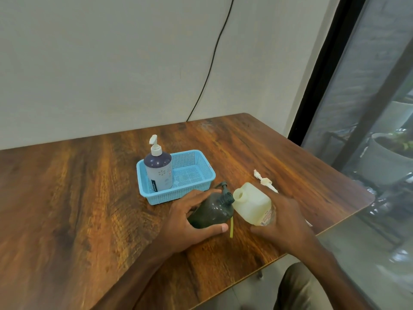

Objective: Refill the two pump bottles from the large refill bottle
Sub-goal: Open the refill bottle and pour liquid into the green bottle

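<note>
My left hand [190, 222] grips a dark green pump bottle [211, 211], tilted on the wooden table [78, 198], its dark pump head [225, 193] still on top. My right hand [281, 218] holds a cream-coloured bottle [252, 203] with an open neck, tilted toward the green bottle so the two necks almost touch. A white pump head with its tube [266, 181] lies on the table just behind the cream bottle. A purple-grey pump bottle [158, 171] with a white pump stands upright in the left end of a light blue basket [201, 175].
A thin yellow strip [232, 227] lies on the table by my left thumb. A black cable [212, 63] runs down the wall behind the table. The table's right edge is close to my right hand, with a glass door and plant pots [384, 159] beyond.
</note>
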A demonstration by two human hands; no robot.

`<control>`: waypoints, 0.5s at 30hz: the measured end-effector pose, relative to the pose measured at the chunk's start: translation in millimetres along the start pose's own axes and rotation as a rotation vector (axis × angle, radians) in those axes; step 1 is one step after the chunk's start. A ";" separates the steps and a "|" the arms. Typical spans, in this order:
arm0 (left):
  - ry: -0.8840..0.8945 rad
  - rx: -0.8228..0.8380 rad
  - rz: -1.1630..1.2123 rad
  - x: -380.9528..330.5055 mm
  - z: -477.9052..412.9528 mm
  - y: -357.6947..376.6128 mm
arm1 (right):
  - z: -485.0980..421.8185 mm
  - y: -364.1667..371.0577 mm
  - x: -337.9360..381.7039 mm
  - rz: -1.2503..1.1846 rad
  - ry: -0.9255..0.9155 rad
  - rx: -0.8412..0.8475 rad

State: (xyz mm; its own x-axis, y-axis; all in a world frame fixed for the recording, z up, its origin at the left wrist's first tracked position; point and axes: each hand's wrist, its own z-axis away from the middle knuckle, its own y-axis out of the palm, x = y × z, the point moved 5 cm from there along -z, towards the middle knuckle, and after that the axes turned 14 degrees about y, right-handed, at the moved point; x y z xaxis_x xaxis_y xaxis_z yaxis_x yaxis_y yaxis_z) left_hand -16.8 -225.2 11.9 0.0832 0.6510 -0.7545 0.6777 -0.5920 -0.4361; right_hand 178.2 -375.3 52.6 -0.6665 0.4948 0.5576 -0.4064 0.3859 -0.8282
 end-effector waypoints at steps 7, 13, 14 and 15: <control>0.011 0.000 -0.037 1.7 1.4 0.6 | -0.1 -4.7 2.8 0.023 -0.027 0.004; 0.034 -0.026 -0.040 1.3 2.8 1.1 | -6.7 -8.4 5.5 0.032 -0.091 -0.026; 0.035 -0.032 -0.040 1.7 3.1 1.0 | -6.9 -9.2 6.4 0.025 -0.101 -0.031; 0.038 -0.037 -0.042 2.4 3.2 1.0 | -7.2 -10.0 7.9 0.016 -0.115 -0.035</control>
State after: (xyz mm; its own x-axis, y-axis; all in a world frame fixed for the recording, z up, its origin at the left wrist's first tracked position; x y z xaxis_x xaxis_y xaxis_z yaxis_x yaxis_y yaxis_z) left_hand -18.3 -225.8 8.0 0.0815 0.6925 -0.7168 0.7075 -0.5467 -0.4478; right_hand 181.5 -369.6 65.6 -0.7413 0.4091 0.5321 -0.3740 0.4066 -0.8336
